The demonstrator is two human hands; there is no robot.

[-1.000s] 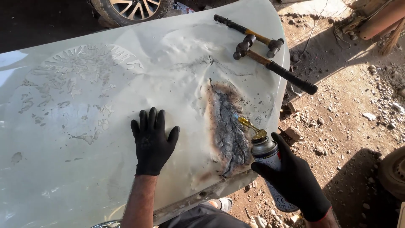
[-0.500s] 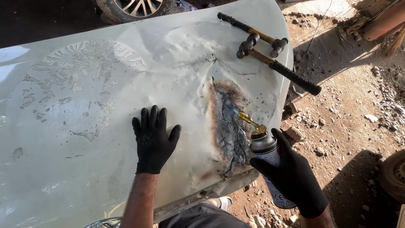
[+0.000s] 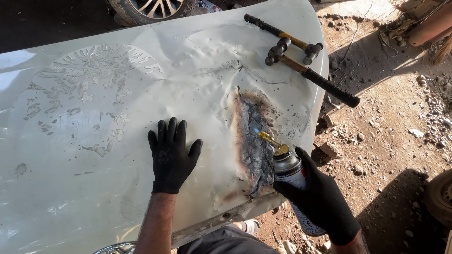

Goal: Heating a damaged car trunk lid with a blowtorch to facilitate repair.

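Note:
My left hand [image 3: 170,156], in a black glove, lies flat with fingers spread on a dented white car body panel [image 3: 108,117]. My right hand [image 3: 322,197], also gloved in black, grips a gas torch canister [image 3: 293,181] whose brass nozzle [image 3: 269,140] points at a scorched, blackened patch [image 3: 254,141] on the panel's right side. A small blue flame shows at the nozzle tip, just over the burnt area.
Two hammers [image 3: 301,59] lie crossed on the panel's far right corner. A car wheel [image 3: 153,8] stands behind the panel. Stony dirt ground [image 3: 391,141] lies to the right, with another tyre [image 3: 440,197] at the right edge and my shoe below the panel.
The torch has shifted slightly along the burnt patch. My left hand has stayed flat on the panel.

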